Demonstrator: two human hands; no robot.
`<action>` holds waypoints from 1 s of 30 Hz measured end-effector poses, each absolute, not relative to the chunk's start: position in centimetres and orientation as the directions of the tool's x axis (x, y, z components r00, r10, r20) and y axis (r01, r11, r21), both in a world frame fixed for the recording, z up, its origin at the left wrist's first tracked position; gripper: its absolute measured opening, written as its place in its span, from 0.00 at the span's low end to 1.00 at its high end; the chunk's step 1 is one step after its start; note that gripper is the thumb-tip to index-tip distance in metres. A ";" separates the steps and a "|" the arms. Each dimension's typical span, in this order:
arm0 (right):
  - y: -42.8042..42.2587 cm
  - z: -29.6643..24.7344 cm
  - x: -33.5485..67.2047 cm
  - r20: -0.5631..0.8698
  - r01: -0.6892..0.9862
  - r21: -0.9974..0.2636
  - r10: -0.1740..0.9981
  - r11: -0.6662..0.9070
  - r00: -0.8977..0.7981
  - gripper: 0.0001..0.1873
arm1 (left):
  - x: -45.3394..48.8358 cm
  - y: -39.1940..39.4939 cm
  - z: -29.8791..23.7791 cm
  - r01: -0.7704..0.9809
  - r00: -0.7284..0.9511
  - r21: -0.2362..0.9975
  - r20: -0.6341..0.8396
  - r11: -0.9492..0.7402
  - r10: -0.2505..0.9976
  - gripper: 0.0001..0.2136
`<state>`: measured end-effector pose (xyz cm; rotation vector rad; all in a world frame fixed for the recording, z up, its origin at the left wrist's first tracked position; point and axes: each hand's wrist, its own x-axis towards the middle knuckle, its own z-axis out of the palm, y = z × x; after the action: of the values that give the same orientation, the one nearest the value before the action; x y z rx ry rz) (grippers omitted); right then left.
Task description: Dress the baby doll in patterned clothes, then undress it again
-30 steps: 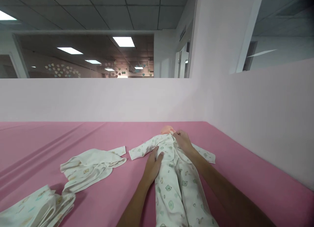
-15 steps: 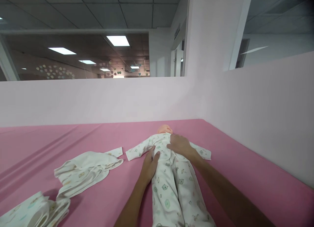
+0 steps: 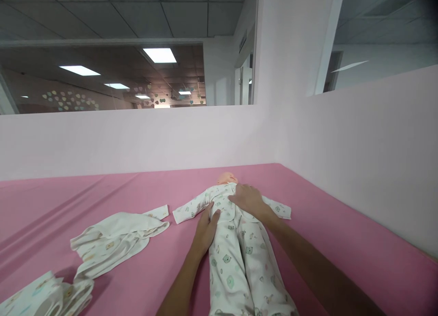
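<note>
A baby doll [image 3: 227,178] lies on its back, its head toward the wall and its arms spread wide. It wears a white printed long-sleeved top [image 3: 224,209] and matching trousers [image 3: 230,266]. Along the left side of its waist rests my left hand [image 3: 206,228], fingers stretched out and thumb apart on the top. My right hand [image 3: 249,200] lies over the chest on the right side, fingers extended; some fingertips are hidden behind the hand. Neither hand visibly grips the cloth.
A pink sheet [image 3: 147,261] covers the surface below. To the left lies a crumpled white garment [image 3: 118,234], and nearer stands a folded printed cloth [image 3: 44,295]. A white wall [image 3: 137,140] with windows closes off the back, and another wall [image 3: 369,161] runs along the right.
The whole view has shifted slightly, so everything appears a little further left. Both hands keep nearly the same place on the doll's top.
</note>
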<state>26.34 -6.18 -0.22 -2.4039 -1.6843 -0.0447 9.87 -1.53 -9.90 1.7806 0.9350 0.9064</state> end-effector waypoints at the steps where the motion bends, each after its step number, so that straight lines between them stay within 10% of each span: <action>1: -6.1 -0.3 26.4 0.138 0.937 -0.148 0.932 -0.316 0.336 0.10 | 9.9 -1.5 -9.9 0.214 0.446 0.926 0.190 -0.311 0.874 0.28; 17: -5.0 -1.5 27.7 0.180 0.938 -0.203 0.930 -0.283 0.319 0.05 | 9.6 -1.7 -9.9 0.214 0.450 0.929 0.180 -0.302 0.875 0.30; 30: -6.2 0.2 27.4 0.273 0.815 -0.578 0.931 -0.042 0.242 0.13 | 9.7 -1.5 -9.9 0.230 0.448 0.924 0.178 -0.305 0.876 0.30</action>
<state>27.43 -6.22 0.17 -1.8754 -1.5951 0.2325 9.67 -1.52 -9.91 1.7886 0.9464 0.8913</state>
